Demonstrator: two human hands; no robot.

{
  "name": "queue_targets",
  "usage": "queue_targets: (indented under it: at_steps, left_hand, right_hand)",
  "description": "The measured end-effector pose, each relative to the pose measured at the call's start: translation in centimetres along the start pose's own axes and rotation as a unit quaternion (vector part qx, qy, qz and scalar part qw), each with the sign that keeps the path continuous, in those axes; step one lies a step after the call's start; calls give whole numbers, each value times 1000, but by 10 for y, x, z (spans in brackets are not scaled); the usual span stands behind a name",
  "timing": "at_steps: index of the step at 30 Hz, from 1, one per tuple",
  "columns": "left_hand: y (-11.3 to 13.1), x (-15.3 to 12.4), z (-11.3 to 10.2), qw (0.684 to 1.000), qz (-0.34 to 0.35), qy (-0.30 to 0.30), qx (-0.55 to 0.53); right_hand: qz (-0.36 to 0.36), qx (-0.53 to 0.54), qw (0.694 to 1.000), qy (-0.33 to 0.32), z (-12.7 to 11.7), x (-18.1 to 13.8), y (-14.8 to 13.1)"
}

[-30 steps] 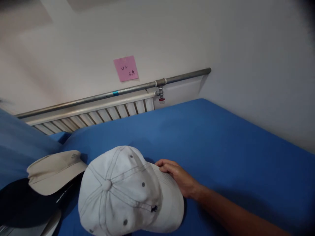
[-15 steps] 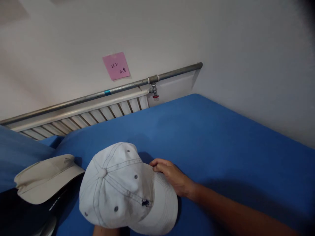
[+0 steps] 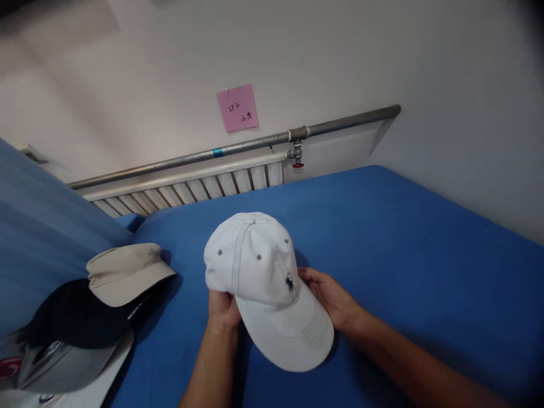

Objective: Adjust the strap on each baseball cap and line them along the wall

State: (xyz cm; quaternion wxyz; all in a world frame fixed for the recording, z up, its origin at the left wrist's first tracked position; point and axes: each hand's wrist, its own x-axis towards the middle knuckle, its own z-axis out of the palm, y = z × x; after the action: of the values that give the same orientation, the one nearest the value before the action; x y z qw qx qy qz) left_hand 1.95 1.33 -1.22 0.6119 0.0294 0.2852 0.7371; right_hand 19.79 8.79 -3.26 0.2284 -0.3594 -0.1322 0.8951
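A white baseball cap [image 3: 259, 266] with a small dark embroidered logo is held up over the blue sheet [image 3: 382, 238], its brim tilted toward the lower right. My left hand [image 3: 223, 310] grips it from beneath at the back left; most of those fingers are hidden inside or under the crown. At the brim's right edge my right hand [image 3: 331, 296] holds the cap, its fingers partly tucked behind it. To the left lie other caps, overlapping: a beige cap [image 3: 123, 272] on top, a dark navy cap [image 3: 68, 314], and a grey cap [image 3: 72, 365].
A blue curtain [image 3: 46, 209] hangs at the left. Along the wall behind run a metal pipe [image 3: 170, 164] and a white radiator [image 3: 212, 186], with a red-handled valve [image 3: 298, 164]. A pink note [image 3: 237, 109] is stuck on the wall.
The cap has been raised and turned so its front and brim face more toward me. My left hand and forearm show more now. The view has shifted left, bringing more caps and curtain in.
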Motion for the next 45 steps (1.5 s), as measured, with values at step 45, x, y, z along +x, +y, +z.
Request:
queue_targets:
  at_steps: [45]
  left_hand:
    - [-26,25,-9,995,-84,51,19]
  right_hand:
    - [-137,37,990,15,-17,1,-35]
